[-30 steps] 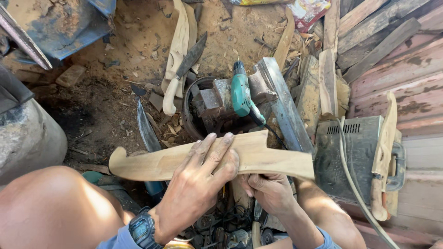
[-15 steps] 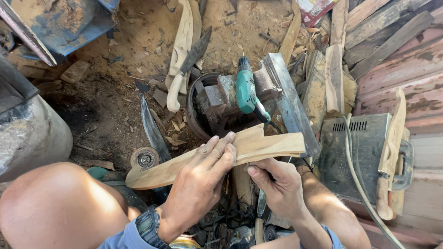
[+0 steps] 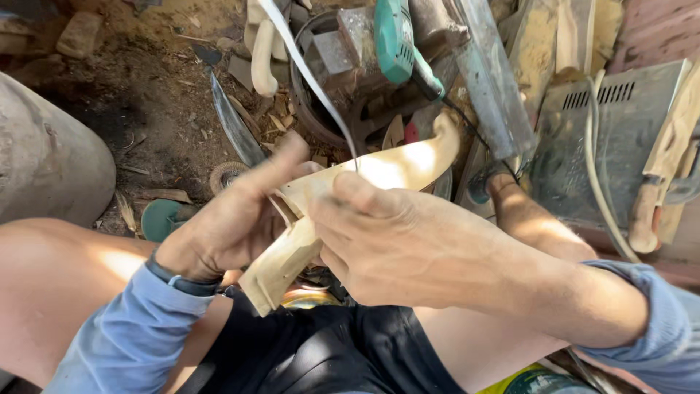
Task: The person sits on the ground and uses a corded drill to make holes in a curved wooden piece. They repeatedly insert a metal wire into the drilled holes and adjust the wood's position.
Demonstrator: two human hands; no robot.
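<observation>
— While the carved wooden sheath (image 3: pixel 343 211) sits between both hands over the lap, what lies on the far left?

— Furthest left, a grey rounded drum (image 3: pixel 44 164) on dirt strewn with wood chips. Next comes a bare steel blade (image 3: pixel 235 128) lying on the ground, then the left hand (image 3: pixel 226 219), blue sleeve and dark wristband, with its fingers curled around the sheath's lower part and the forefinger stretched out.

— And the sheath itself?

— Pale, unfinished wood, flat-sided, smoothly curved, ending in a hooked tip at the upper right and a squared butt at the lower left. It looks stiff and fairly light, dry rather than slippery; I judge the thin hooked tip the weakest spot, so the thick middle and butt are the safer places to grip.

— The right hand?

— The right hand (image 3: pixel 397 244) closes over the sheath's middle from above, thumb and fingers pinching it. A thin pale strip (image 3: pixel 306 73) rises from near that grip toward the top edge.

— Further right?

— 1 green-bodied power tool (image 3: pixel 396 33) rests on a rusty metal block, beside a long steel bar (image 3: pixel 488 80). Beyond stands a grey vented metal box (image 3: pixel 605 138) with a pale cord over it.
</observation>
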